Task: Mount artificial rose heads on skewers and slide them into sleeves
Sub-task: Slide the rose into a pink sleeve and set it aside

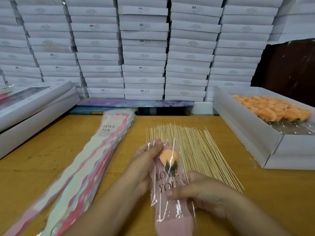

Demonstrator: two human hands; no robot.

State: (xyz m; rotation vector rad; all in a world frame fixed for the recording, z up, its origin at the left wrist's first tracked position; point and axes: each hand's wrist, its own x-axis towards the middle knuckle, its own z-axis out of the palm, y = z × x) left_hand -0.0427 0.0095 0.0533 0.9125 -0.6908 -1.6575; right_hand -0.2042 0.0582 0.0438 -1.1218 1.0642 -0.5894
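Note:
A pink and clear sleeve (172, 210) printed "LOVE YOU" is held over the table, with a peach rose head (167, 157) with green leaves inside its upper part. My left hand (144, 164) pinches the sleeve's top left edge. My right hand (201, 191) grips the sleeve's middle from the right. The skewer under the rose is barely visible through the film. Loose wooden skewers (201, 150) lie spread on the table behind the sleeve. A stack of empty sleeves (95, 160) lies to the left.
A white box (252, 133) at the right holds several peach rose heads (272, 108). Flat white boxes (34, 106) sit at the left edge of the wooden table (272, 193). A wall of stacked white boxes (144, 48) stands behind.

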